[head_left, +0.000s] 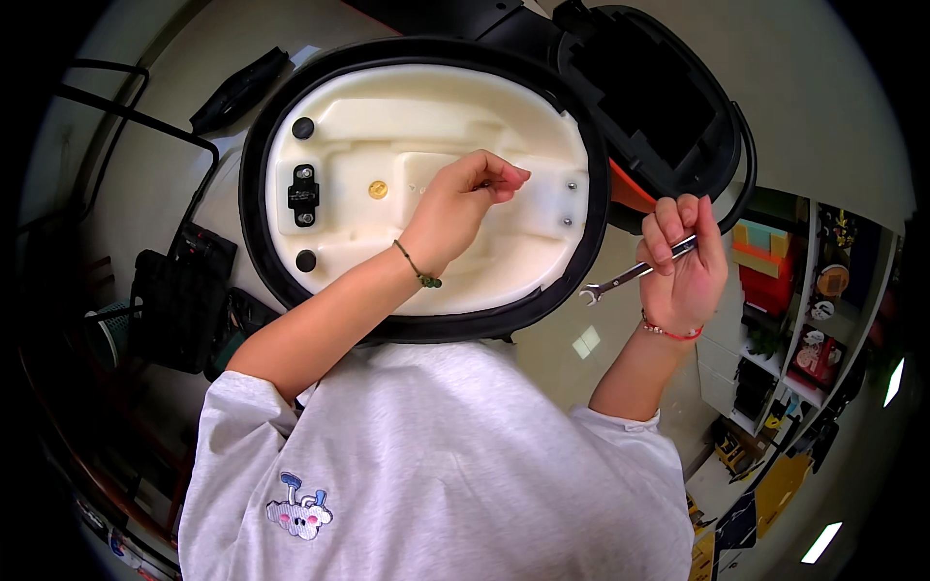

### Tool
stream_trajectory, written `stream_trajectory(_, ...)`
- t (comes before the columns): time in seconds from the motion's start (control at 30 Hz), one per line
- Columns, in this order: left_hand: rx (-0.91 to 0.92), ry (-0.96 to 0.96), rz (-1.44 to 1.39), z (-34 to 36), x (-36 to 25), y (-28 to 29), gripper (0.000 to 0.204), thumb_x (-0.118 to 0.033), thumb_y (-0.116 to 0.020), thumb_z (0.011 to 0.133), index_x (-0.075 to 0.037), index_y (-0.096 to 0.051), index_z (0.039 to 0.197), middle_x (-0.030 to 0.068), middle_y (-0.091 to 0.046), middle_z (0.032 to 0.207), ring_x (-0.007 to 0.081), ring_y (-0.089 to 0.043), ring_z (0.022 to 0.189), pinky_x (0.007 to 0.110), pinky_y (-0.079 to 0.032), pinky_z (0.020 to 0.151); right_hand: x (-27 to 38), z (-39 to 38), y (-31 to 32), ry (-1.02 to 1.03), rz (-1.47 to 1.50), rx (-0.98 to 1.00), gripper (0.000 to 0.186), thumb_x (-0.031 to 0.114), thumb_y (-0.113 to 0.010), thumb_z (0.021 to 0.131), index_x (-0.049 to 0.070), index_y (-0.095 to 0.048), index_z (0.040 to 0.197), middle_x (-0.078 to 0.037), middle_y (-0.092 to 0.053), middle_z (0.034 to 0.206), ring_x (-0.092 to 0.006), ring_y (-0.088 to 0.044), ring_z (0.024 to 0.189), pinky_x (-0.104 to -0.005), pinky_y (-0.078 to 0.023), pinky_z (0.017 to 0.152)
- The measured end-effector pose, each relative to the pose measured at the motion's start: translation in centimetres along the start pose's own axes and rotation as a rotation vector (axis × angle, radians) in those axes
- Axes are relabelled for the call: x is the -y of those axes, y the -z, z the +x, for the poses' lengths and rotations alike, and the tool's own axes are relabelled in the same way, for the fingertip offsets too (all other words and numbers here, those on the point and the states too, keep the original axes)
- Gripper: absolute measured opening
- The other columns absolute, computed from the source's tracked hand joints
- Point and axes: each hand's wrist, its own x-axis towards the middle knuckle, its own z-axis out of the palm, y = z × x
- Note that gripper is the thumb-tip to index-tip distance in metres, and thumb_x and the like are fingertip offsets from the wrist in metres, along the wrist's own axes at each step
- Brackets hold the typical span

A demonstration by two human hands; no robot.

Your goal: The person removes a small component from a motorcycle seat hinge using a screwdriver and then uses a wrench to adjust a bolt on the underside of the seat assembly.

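- Hovering over the white shell of an upturned seat (pixel 354 108), just right of its middle, the left hand (pixel 457 205) points its bent fingers toward the right edge; its grip is drawn together, but I cannot tell whether anything small is pinched there.
- Grasping a wrench (pixel 620 278), the right hand (pixel 686 266) is off the seat, beyond the lower right edge; its grip has the fingers curled over the shaft, with the open end slanting down and left.
- Two metal studs (pixel 572 186) stand near the seat's right edge, one above the other, between the two hands.
- A black bracket (pixel 303 196) sits near the left edge, with a round black plug (pixel 303 128) above it and another below.
- A round gold sticker (pixel 378 190) lies between the bracket and the left hand.
- Past the seat's upper right edge is an open black bin (pixel 651 82).
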Motion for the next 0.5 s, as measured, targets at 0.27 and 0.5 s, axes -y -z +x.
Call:
stream_trajectory(0.27,-0.085,0.006,0.082,1.7,0.3,-0.5,0.024,0.003,-0.042,0.092,-0.001,-0.06,0.108,0.0128,-0.064,0.124,0.02,-0.055,0.121,0.033,-0.037,0.109,-3.5,0.9,1.6,-0.022,0.052,-0.002,0.036,0.027,-0.033,0.107,0.005,-0.06,0.097,-0.006,-0.056,0.079,-0.0151,-0.052,0.061,-0.0242,-0.036,0.049)
stream_trajectory(0.5,-0.084,-0.008,-0.01,1.6,0.3,0.1,0.023,-0.003,-0.042,0.096,-0.001,-0.06,0.11,0.0134,-0.064,0.124,0.0214,-0.054,0.124,0.034,-0.034,0.112,-4.1,2.0,1.5,0.072,0.125,0.007,0.035,0.028,-0.036,0.107,0.006,-0.062,0.098,-0.003,-0.055,0.079,-0.0118,-0.047,0.062,-0.0236,-0.034,0.052)
